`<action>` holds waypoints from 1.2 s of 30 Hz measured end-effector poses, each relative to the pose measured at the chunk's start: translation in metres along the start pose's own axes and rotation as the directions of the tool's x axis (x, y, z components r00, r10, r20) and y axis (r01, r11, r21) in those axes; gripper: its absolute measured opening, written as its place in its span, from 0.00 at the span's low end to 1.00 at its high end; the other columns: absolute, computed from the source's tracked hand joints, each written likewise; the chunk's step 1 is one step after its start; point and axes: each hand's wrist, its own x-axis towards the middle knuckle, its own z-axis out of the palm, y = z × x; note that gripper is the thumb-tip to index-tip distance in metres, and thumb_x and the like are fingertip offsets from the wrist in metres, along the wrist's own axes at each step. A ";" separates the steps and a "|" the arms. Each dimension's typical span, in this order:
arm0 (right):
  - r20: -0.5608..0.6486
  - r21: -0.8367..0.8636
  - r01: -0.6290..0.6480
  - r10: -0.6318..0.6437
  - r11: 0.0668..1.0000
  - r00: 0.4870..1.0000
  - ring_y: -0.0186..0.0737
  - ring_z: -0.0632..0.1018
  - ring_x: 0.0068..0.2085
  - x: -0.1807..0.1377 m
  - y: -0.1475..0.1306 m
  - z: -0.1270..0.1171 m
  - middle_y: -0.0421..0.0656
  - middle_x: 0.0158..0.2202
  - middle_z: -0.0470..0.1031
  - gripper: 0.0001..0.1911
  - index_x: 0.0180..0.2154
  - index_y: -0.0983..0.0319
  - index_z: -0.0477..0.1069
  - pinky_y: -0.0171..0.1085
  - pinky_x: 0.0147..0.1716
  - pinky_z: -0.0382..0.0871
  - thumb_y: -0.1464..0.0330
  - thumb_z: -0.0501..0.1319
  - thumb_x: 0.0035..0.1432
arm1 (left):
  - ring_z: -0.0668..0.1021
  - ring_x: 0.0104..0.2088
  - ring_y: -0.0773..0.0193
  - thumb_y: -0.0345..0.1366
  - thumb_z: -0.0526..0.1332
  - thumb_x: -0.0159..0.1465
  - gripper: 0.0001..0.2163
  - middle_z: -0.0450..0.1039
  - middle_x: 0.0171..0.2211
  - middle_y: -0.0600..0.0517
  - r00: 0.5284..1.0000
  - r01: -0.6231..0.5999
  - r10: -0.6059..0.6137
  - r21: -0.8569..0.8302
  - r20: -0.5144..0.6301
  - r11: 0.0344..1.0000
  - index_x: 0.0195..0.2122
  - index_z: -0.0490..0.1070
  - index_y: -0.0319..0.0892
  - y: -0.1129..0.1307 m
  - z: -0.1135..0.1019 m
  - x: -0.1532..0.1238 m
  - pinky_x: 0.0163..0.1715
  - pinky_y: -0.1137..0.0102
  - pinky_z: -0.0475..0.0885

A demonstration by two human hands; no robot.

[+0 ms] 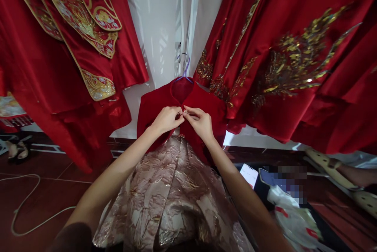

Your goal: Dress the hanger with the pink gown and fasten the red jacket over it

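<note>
A short red jacket (pixel 153 100) hangs on a purple hanger (pixel 185 73), over a shiny pinkish-beige brocade garment (pixel 176 189). At the jacket's front opening, just below the collar, my two hands meet. My left hand (pixel 168 120) is closed, with thumb and fingertips pinching the jacket's front edge. My right hand (pixel 202 122) pinches a small sparkling button (pixel 185 111) beside it, its fingertips almost touching the left ones. The fingers partly hide the fastening. Lower on the jacket front, another shiny ornament (pixel 180 136) shows.
Red gold-embroidered garments (pixel 100 83) hang at left, and a sequinned red garment (pixel 294 63) at right, against a white wall covering (pixel 156 28). A cable (pixel 22 205) lies on the floor. At lower right are a phone (pixel 266 177), plastic packaging (pixel 297 220) and a person's shoe (pixel 322 161).
</note>
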 end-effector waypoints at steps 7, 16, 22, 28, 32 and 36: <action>0.085 0.052 -0.135 0.131 0.989 0.988 0.44 0.80 0.40 0.011 0.001 -0.006 0.45 0.41 0.79 0.20 0.44 0.62 0.76 0.43 0.44 0.74 0.62 0.67 0.47 | 0.72 0.26 0.68 0.31 0.56 0.58 0.03 0.71 0.26 0.53 0.998 -0.053 0.054 -0.055 0.014 0.997 0.30 0.68 0.40 -0.007 -0.002 0.002 0.28 0.74 0.65; 0.090 0.201 -0.215 0.201 0.956 0.975 0.37 0.77 0.41 0.018 -0.010 0.016 0.42 0.38 0.76 0.36 0.59 0.57 0.61 0.42 0.48 0.71 0.63 0.66 0.49 | 0.72 0.28 0.67 0.31 0.54 0.61 0.04 0.69 0.32 0.51 0.983 -0.136 0.146 -0.091 0.110 0.987 0.34 0.67 0.41 -0.022 -0.029 0.009 0.31 0.72 0.66; 0.013 0.171 -0.223 0.224 0.960 0.975 0.36 0.74 0.40 0.003 -0.009 0.029 0.44 0.46 0.69 0.40 0.61 0.54 0.53 0.39 0.44 0.73 0.68 0.64 0.48 | 0.75 0.31 0.69 0.33 0.56 0.61 0.02 0.72 0.31 0.53 0.996 0.078 -0.092 -0.411 -0.015 0.908 0.32 0.66 0.42 -0.025 -0.006 0.003 0.34 0.74 0.70; 0.023 0.156 -0.228 0.227 0.961 0.974 0.35 0.74 0.39 -0.011 -0.014 0.028 0.45 0.49 0.67 0.39 0.61 0.54 0.50 0.35 0.37 0.72 0.70 0.61 0.49 | 0.76 0.29 0.70 0.41 0.58 0.61 0.09 0.72 0.32 0.51 0.896 0.247 -0.412 -0.585 -0.166 0.773 0.36 0.63 0.42 -0.014 0.022 -0.019 0.30 0.75 0.70; -0.012 -0.043 -0.218 0.218 0.975 0.976 0.32 0.73 0.32 -0.027 -0.014 0.026 0.45 0.46 0.67 0.33 0.56 0.57 0.54 0.34 0.32 0.70 0.70 0.61 0.47 | 0.74 0.25 0.71 0.43 0.58 0.62 0.11 0.71 0.31 0.52 0.845 0.310 -0.494 -0.564 -0.205 0.765 0.40 0.62 0.43 0.000 0.031 -0.030 0.26 0.76 0.68; 0.037 -0.411 -0.300 0.345 0.861 0.938 0.32 0.69 0.25 -0.041 -0.005 0.009 0.39 0.33 0.70 0.19 0.41 0.58 0.61 0.34 0.27 0.63 0.69 0.61 0.45 | 0.73 0.26 0.70 0.45 0.54 0.64 0.11 0.71 0.30 0.52 0.815 0.391 -0.557 -0.561 -0.157 0.730 0.40 0.63 0.43 0.016 0.046 -0.039 0.26 0.76 0.68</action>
